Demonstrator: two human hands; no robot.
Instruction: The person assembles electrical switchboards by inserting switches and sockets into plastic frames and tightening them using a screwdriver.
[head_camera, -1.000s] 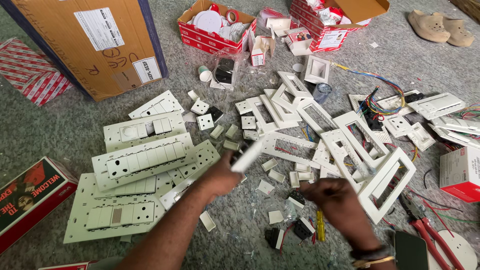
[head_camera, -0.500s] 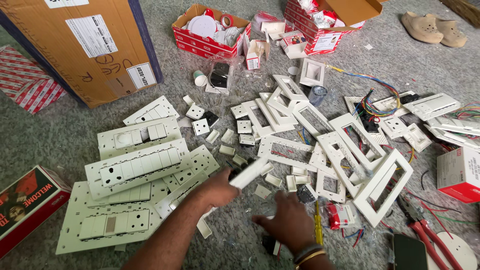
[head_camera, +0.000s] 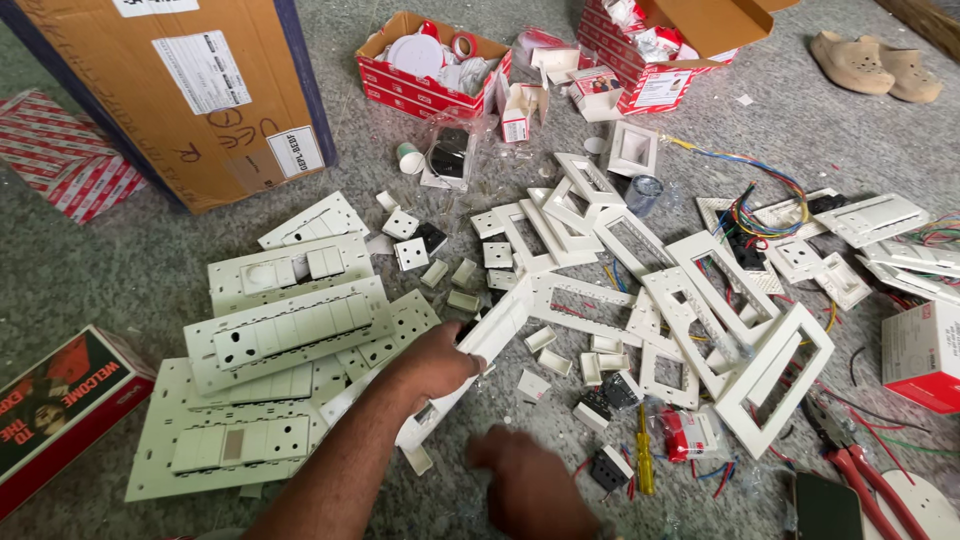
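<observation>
Left hand (head_camera: 440, 358) gripped long white switch frame (head_camera: 478, 352), tilted toward 1 o'clock. Right hand (head_camera: 528, 485) hovered at 6 o'clock, blurry, maybe curled; grip unclear. Yellow screwdriver (head_camera: 643, 462) near.

A large cardboard box (head_camera: 190, 90) stands at the floor's far left corner, with a flat red-striped packet (head_camera: 70, 170) just beside it. Two open red cartons (head_camera: 425, 65) (head_camera: 650, 60) sit along the far edge, near a pair of beige sandals (head_camera: 875, 62). Red-handled pliers (head_camera: 865, 475) lie at the near right corner, a yellow screwdriver (head_camera: 643, 455) nearby.
</observation>
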